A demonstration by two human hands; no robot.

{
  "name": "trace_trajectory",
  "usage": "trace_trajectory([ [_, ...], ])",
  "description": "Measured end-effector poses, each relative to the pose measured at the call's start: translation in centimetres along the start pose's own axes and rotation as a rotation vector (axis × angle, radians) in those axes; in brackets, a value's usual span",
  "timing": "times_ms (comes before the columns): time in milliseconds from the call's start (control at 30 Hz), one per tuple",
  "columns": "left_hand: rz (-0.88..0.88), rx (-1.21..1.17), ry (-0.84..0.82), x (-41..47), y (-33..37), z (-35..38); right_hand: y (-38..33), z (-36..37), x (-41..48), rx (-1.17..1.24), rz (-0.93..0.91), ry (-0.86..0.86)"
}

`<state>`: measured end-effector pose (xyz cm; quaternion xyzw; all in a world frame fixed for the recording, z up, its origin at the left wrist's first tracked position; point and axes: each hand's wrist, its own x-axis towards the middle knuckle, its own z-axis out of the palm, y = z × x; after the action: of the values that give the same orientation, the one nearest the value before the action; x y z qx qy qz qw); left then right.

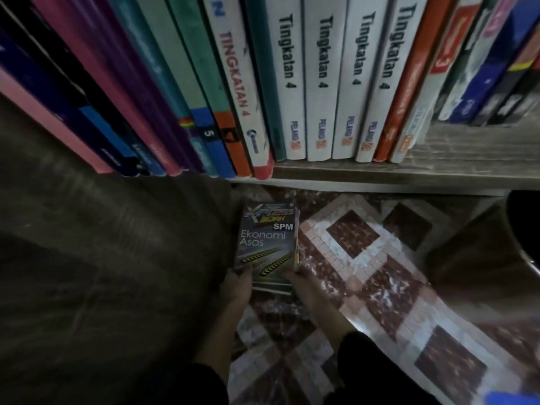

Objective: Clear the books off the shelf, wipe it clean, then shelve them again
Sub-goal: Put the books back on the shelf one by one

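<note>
Head view is pretty dim, and a dark cloth (87, 258) blocks the left end of the shelf (438, 168). Both arms reach down. The left hand (236, 287) and right hand (306, 287) pinch the near corners of the Ekonomi Asas book (267, 247), which sits below the shelf over the tiled floor (365, 287).

The person is wearing long dark sleeves, looking black in the dim light. The left sleeve (201, 384) is ending short of the wrist, leaving part of the forearm uncovered; the right sleeve (377, 372) is doing likewise, its cuff showing plain. The left hand (235, 290) and right hand (309, 292) are going bare.
</note>
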<state>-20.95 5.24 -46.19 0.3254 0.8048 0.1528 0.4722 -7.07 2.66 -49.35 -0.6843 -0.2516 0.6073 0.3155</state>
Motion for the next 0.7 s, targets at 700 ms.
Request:
trace_trajectory([
  [700, -0.126, -0.345, -0.367, -4.2, 1.6, 0.0, -0.8, -2.6, -0.8, -0.017, 0.117, 0.012],
])
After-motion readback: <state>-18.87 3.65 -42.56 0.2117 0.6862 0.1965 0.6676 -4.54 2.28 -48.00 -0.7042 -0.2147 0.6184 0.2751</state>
